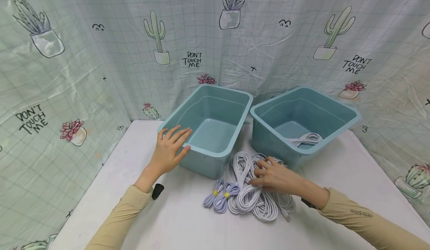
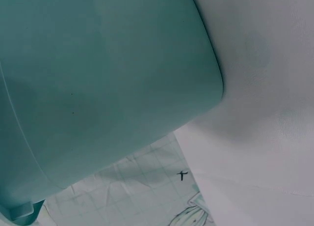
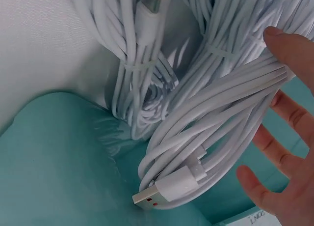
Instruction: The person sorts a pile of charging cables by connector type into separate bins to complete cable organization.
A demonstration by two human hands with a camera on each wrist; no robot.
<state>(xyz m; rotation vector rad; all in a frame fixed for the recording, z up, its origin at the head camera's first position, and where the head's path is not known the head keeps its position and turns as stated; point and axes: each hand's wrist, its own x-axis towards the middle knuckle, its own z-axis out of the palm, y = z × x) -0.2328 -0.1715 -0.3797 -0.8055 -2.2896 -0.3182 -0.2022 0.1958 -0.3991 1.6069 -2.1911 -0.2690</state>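
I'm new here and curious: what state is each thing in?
Left hand: fingers spread over the left bin's rim.
Right hand: at the white cables; grip unclear.
Left bin: upright, open-topped.
Right bin: upright, open-topped, coiled cable inside.
White cables: bundled, piled together.
Purple cables: two bundles, yellow-tied.
Curtain: hanging, creased.

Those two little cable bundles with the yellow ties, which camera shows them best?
The head view: both yellow-tied bundles lie in plain sight on the table, beside the white cables. The left wrist view shows neither, just the left bin, table and backdrop. The right wrist view shows white cables, with no yellow-tied ones visible.
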